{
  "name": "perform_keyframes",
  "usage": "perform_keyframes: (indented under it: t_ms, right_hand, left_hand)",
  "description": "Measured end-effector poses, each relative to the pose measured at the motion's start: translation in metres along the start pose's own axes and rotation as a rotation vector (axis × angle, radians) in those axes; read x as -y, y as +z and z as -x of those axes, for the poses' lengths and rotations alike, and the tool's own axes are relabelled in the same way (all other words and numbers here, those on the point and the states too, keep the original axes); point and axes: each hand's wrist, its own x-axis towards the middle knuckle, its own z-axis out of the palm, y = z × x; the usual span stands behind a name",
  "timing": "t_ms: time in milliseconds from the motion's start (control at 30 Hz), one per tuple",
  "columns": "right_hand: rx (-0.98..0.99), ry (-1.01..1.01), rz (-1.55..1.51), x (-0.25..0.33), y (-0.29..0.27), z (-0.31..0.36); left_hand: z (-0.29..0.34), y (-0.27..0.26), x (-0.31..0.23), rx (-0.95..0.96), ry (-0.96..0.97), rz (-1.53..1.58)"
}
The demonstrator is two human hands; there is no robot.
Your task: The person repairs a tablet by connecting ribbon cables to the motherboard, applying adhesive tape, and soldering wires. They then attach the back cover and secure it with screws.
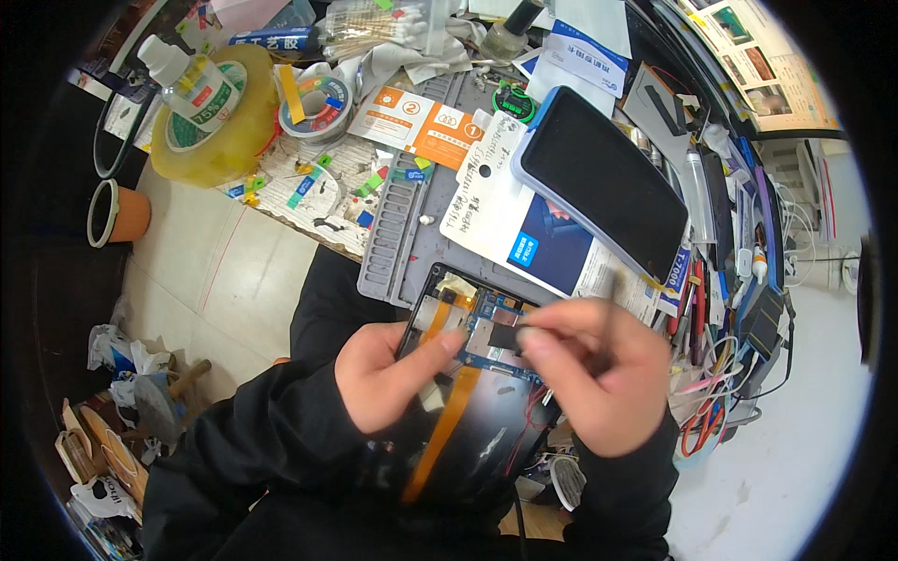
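An opened tablet (486, 421) lies tilted over my lap at the table's near edge, its inside facing up. A blue circuit board (485, 304) with silver shields crosses its upper part, and an orange ribbon cable (444, 425) runs down from it. My left hand (388, 369) grips the tablet's left edge, thumb lying on top beside the board. Over the board, my right hand (599, 369) pinches a small black flat piece (505, 337) between thumb and forefinger. A dark, slender, blurred thing (610, 304) shows behind those fingers; its kind is unclear.
Beyond the tablet, a smartphone (608, 173) in a pale blue case rests on packaging over a grey mat (426, 252). Tape rolls (213, 122), a pump bottle (192, 84) and a solder spool (316, 105) stand far left. Tools and cables (716, 374) crowd the right.
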Motion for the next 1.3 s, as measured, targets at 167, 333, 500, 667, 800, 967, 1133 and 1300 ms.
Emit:
perform_keyframes:
  t_ms: [167,333,500,667,800,967,1133,1300]
  right_hand:
    - [0.178,0.188,0.072,0.002,0.008,-0.024]
    - [0.223,0.269,0.077,0.008,0.007,-0.033]
    - [0.230,0.258,0.084,0.007,0.008,-0.033]
    - [0.217,0.282,0.070,0.008,0.010,-0.030]
    - [0.210,0.272,0.080,0.007,0.010,-0.030]
    - [0.251,0.247,0.137,0.007,0.008,-0.031]
    - [0.250,0.313,0.103,0.013,0.008,-0.032]
    - [0.167,0.370,0.182,0.019,0.015,-0.031]
  left_hand:
    - [0.001,0.001,-0.003,-0.002,-0.012,-0.002]
    - [0.001,0.002,-0.004,0.009,0.006,0.010]
    - [0.001,0.002,-0.002,0.019,0.009,0.021]
    - [0.001,0.002,-0.001,0.008,-0.008,0.018]
    - [0.001,-0.001,0.002,0.002,0.008,-0.072]
    - [-0.002,0.000,0.005,-0.037,0.007,-0.119]
    - [0.000,0.001,0.004,0.004,0.021,-0.047]
    - [0.001,0.001,0.010,0.009,0.008,-0.031]
